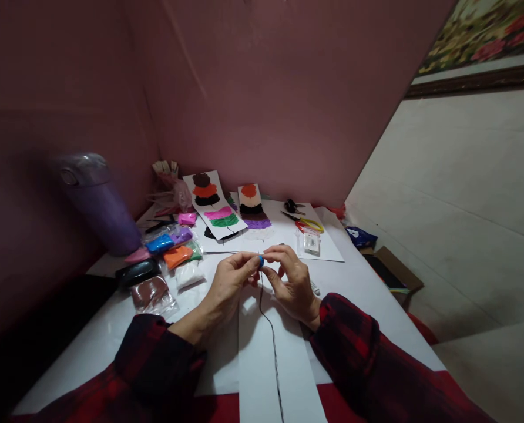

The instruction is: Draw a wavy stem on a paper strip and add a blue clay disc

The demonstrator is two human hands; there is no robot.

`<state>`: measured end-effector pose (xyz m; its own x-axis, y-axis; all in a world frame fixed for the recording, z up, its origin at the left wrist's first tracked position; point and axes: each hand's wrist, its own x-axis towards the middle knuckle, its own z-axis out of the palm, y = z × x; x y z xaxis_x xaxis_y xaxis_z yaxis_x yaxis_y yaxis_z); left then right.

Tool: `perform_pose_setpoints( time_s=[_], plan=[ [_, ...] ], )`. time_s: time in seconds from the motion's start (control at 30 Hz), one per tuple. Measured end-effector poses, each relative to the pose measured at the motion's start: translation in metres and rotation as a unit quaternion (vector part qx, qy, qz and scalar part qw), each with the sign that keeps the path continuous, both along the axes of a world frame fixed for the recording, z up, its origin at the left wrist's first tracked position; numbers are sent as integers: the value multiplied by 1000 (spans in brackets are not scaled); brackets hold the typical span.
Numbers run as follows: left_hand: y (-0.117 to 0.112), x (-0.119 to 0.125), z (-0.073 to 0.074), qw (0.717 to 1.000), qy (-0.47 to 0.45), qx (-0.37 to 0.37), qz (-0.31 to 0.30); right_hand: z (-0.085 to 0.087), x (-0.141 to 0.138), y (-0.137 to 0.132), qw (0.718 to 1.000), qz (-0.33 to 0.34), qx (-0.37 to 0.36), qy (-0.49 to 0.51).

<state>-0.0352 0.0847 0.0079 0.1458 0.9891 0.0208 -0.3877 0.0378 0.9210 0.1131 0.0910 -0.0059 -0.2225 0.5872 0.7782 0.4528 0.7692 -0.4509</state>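
A small lump of blue modelling clay (261, 262) sits between the fingertips of both hands. My left hand (233, 279) pinches it from the left with thumb and fingers. On the other side my right hand (291, 279) has its thumb and fingertips curled against the same lump. Beneath the hands lies a long white paper strip (268, 358), marked by a dark wavy line (274, 341) running down its length. My hands hide the strip's far end.
Bags of coloured clay (178, 257) and a purple bottle (101, 205) stand at left. Farther back lie cards with coloured feather-like bands (222, 220), scissors (308, 225), and a small white packet (310, 241). An open cardboard box (389, 273) is beyond the table's right edge.
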Motion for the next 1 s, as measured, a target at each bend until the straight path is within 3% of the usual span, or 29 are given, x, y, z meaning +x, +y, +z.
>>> perform_pose_setpoints(
  time_s=[0.23,0.5,0.77,1.0],
  plan=[
    [0,1,-3,999,48,-15,3,-1,1,3,1000,8,-16,-4],
    [-2,0,1,999,-1,-34,-14,0,1,2,1000,17,-5,-18],
    [-2,0,0,996,3,-50,-68,1,1,1,999,23,-21,10],
    [-2,-1,1,995,-10,-65,-71,2,1,0,999,39,-21,12]
  ],
)
